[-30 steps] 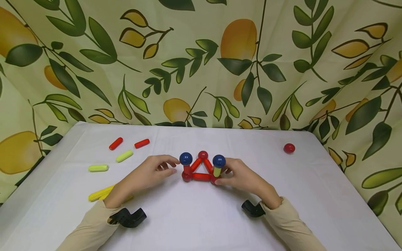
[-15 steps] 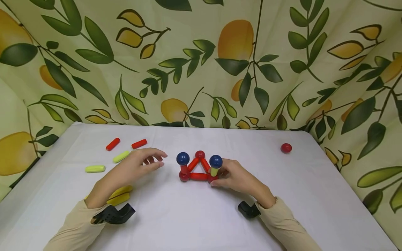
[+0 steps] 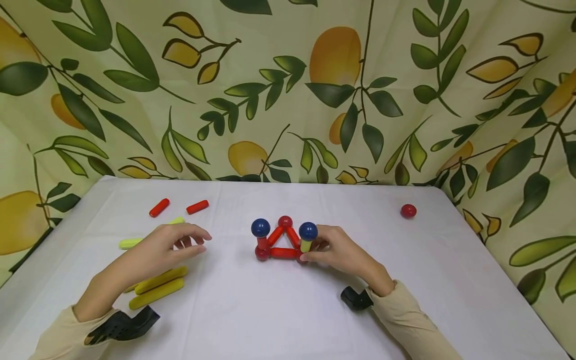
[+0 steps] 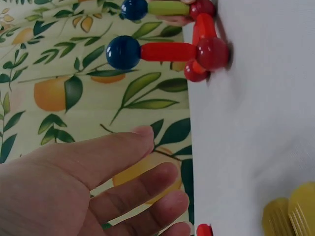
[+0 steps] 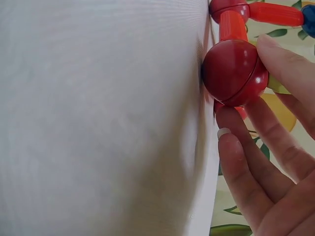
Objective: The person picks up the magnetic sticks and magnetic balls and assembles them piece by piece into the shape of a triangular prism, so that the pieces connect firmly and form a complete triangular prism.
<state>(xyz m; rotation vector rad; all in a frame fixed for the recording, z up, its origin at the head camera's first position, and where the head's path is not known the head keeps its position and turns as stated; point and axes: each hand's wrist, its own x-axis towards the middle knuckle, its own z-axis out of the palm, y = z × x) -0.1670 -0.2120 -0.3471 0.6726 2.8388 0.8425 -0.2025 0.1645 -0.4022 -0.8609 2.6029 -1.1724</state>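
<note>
A triangle of red rods joined by red balls lies on the white table. At its left corner a red rod stands up with a blue ball on top. A yellow-green rod rises from the right corner and carries another blue ball. My right hand holds the red ball at that corner between thumb and fingers. Away to the left, my left hand hovers over the table with loosely bent fingers and nothing in them.
Two short red rods lie at the back left. Yellow-green rods are partly covered by the left hand. Longer yellow rods lie near the left forearm. A loose red ball sits at the back right; a patterned curtain hangs behind.
My left hand has moved left and back from beside the triangle, toward the loose rods, uncovering the yellow ones. The right hand stays at the right corner.
</note>
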